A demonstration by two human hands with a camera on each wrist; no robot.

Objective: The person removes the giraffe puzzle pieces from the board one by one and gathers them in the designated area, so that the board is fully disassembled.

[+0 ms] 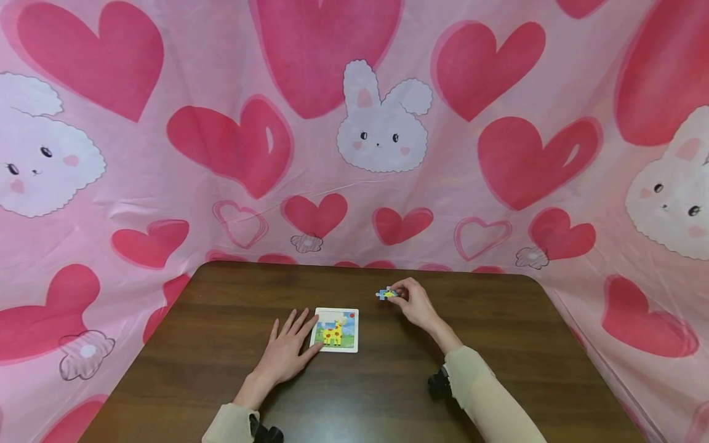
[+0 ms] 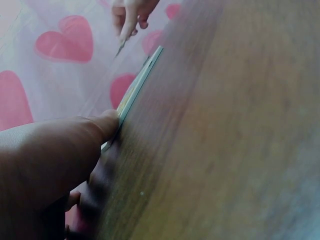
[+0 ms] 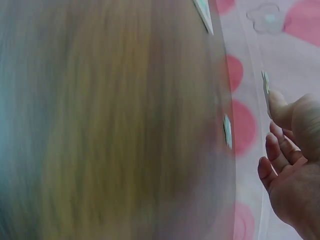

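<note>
A square giraffe jigsaw puzzle [image 1: 334,332] in a white frame lies flat on the table. My left hand [image 1: 285,354] rests beside it with fingers spread, the thumb and index finger at its left edge; in the left wrist view the thumb [image 2: 106,125] presses on the frame. To the upper right of the puzzle, my right hand [image 1: 415,306] pinches a small jigsaw piece [image 3: 265,92] between thumb and fingers, held above the table. A second jigsaw piece [image 3: 228,131] lies on the tabletop below it; in the head view the two overlap as a blue and yellow patch.
The brown wooden table [image 1: 354,406] reaches back to a pink curtain [image 1: 310,154] with hearts and rabbits, which also hangs along both sides. Black wrist cameras sit on the left cuff [image 1: 227,424] and the right cuff [image 1: 462,369].
</note>
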